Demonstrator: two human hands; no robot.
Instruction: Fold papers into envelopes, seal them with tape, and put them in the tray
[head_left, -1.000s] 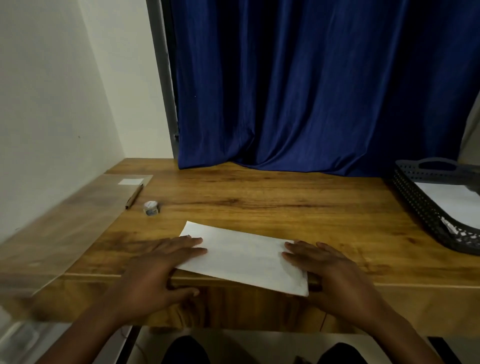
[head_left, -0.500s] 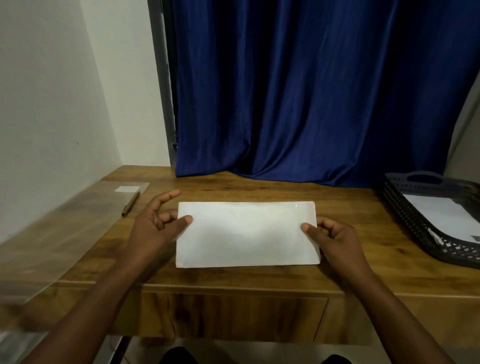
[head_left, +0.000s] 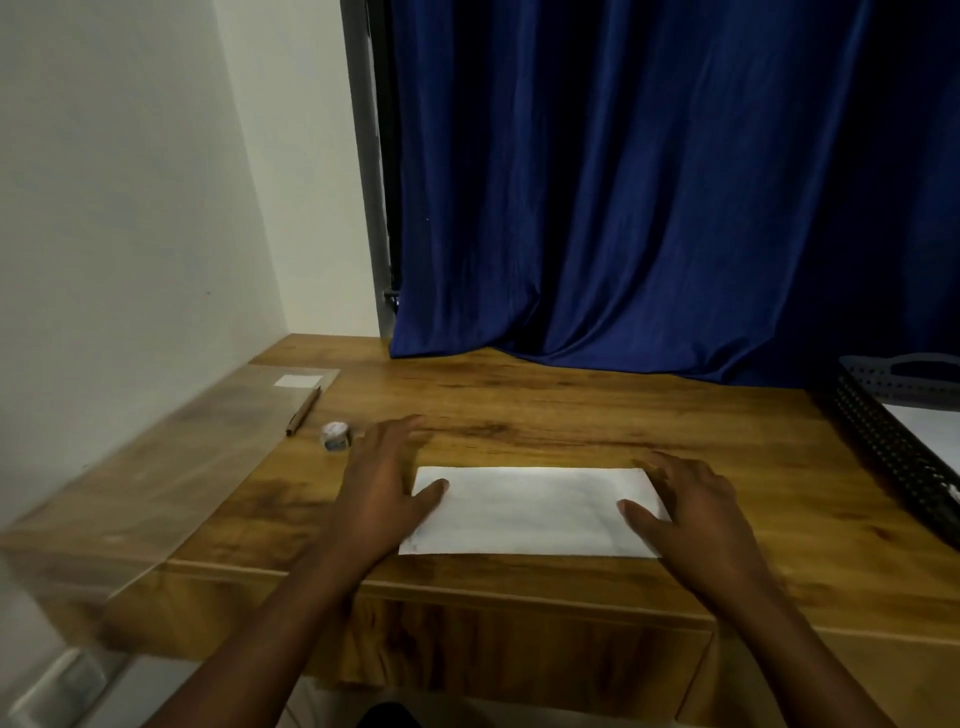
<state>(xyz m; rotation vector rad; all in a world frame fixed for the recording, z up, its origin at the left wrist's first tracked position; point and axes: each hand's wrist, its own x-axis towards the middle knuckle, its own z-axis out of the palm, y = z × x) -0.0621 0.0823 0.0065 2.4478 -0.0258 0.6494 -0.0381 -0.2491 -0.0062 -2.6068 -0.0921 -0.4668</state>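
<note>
A white folded paper (head_left: 530, 512) lies flat near the front edge of the wooden desk (head_left: 571, 415). My left hand (head_left: 382, 483) rests at its left end with fingers spread and the thumb on the paper. At the right end lies my right hand (head_left: 691, 512), also flat and spread, its thumb on the sheet. A small roll of tape (head_left: 336, 435) sits just left of my left fingertips. The dark mesh tray (head_left: 883, 441) stands at the right edge with white paper (head_left: 930, 426) inside.
A pencil (head_left: 304, 410) lies left of the tape, beside a clear plastic sheet (head_left: 171, 467) with a small white label. A blue curtain (head_left: 649, 182) hangs behind the desk and a white wall closes the left side.
Half a second ago both hands held the paper up by its ends. It now lies flat on the desk, and both hands have opened and spread over its ends.
</note>
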